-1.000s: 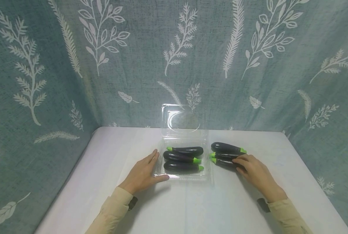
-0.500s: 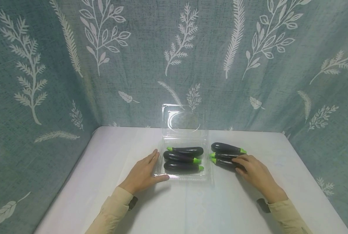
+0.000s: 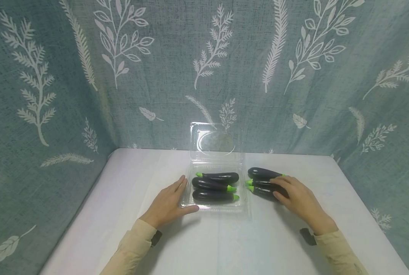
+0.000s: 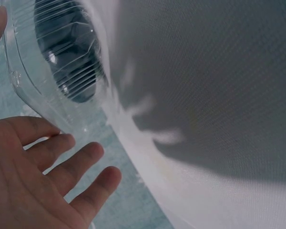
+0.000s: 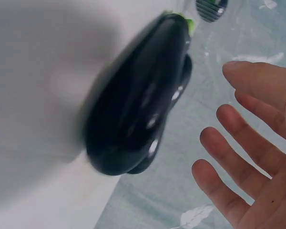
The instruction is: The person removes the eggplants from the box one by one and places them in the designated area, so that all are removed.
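A clear plastic clamshell container [image 3: 190, 204] stands on the table with its lid [image 3: 216, 143] raised. Three dark eggplants [image 3: 214, 196] with green stems lie side by side inside. My left hand [image 3: 168, 202] rests at the container's left front corner, fingers spread; in the left wrist view its fingertips lie right at the clear rim. Three more eggplants [image 3: 264, 173] lie close together on the table to the right. Over the front two hovers my right hand [image 3: 297, 196], hiding their right ends. The right wrist view shows the loosely extended fingers apart from the nearest eggplant [image 5: 138, 95].
A white cloth covers the table [image 3: 231, 244]. Behind it and on both sides hangs a blue-green curtain [image 3: 163, 57] with white leaf prints. The raised lid stands near the table's back edge.
My right hand has shifted slightly up and left, its fingers now reaching farther over the right-hand eggplants. The left hand and the container have not moved.
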The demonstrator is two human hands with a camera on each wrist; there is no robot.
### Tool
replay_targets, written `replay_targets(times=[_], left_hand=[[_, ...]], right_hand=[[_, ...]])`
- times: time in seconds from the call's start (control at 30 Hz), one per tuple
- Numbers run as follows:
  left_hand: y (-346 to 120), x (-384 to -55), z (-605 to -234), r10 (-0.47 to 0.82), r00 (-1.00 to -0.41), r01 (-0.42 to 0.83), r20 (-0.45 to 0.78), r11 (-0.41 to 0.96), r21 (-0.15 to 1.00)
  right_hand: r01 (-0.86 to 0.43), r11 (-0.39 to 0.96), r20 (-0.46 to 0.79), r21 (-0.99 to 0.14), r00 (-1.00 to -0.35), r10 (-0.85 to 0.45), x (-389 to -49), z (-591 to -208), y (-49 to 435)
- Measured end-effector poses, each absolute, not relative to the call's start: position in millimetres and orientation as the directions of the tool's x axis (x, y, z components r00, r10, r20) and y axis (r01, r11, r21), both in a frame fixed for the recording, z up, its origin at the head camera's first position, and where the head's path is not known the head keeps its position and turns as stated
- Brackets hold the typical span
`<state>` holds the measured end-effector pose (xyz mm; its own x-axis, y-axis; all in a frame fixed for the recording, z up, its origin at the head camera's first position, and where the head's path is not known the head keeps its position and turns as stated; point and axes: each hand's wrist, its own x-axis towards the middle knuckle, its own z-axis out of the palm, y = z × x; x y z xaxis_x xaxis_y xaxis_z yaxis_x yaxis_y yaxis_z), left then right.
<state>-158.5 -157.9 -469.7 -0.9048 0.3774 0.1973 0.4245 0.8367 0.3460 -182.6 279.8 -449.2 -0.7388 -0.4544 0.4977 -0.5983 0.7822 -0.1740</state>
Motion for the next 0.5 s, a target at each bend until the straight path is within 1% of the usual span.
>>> replay_targets(times=[0.2,0.4,0.5], left_hand=[[-157.7,-158.9,-469.3,0.377,-0.904,0.425,0.201,0.838,0.342],[-157.6,-159.1,-470.3,0.377,-0.905,0.424,0.197,0.839,0.341],[-158.3,-159.5,-470.5,0.377,-0.904,0.425,0.199,0.839,0.34]], right_hand=[[-0.616,0.759,0.518,-0.211,-0.729,-0.448,-185.9,-435.1,262.6],[-0.614,0.743,0.463,-0.267,-0.758,-0.46,-192.8,-422.8,240.3],[-0.62,0.732,0.44,-0.283,-0.762,-0.475,-196.8,-416.9,227.0]])
